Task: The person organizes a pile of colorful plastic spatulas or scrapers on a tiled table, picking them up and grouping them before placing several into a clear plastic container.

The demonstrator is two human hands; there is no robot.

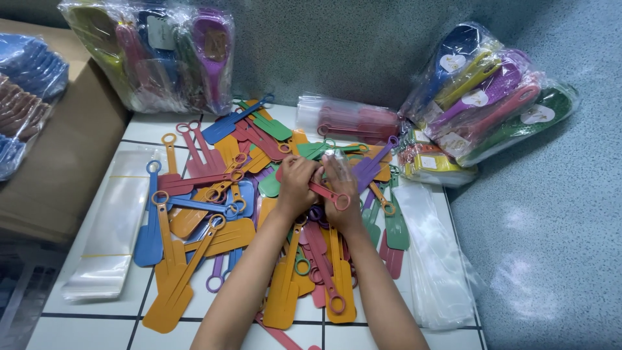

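We see our left hand (296,185) and right hand (341,194) meeting near the centre of the worktop (139,129), just above a heap of flat plastic paddles (214,220) in orange, blue, red, green and purple; both hands are clenched on one red paddle (327,193), whose ring end pokes out at about four o'clock from the right hand; a bit of clear wrap (337,157) sits at the fingertips at twelve o'clock, though we cannot tell which hand pinches it. The red paddle lies between the two hands, over the middle of the heap, touching both. At nine o'clock a stack of clear sleeves (110,227) lies flat on the white tiles, just beside the heap; at three o'clock more clear sleeves (434,253) run along the edge of the worktop. At eleven o'clock a bagged bundle (155,52) of coloured paddles leans on the wall; at one o'clock another bagged bundle (492,91) rests on a small yellow pack (437,165); between them, at twelve o'clock, lies a clear pack of red paddles (350,120). A cardboard box (58,155) stands at ten o'clock, well apart from the hands.
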